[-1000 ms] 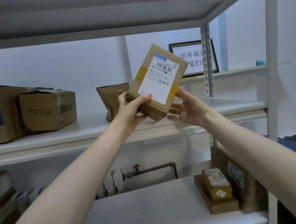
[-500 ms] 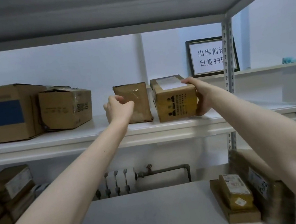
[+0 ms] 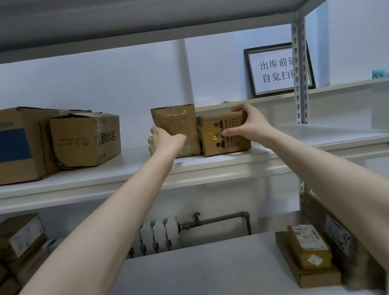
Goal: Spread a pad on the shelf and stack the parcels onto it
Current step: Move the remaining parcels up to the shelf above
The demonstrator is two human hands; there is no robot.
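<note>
The right hand (image 3: 248,124) grips the printed parcel (image 3: 223,141) on the shelf (image 3: 313,142), fingers over its top, thumb on its front. Touching it, just left, stands the taped parcel (image 3: 176,119). The left hand (image 3: 163,141) curls at that parcel's left edge, grip unclear.

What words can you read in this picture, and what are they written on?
"出库前" and "自觉扫" on the framed sign; rest hidden by the shelf post.
Print on the parcel the right hand holds: too small.
Print on the open box: unreadable.
Labels on the lower parcels: blurred.
</note>
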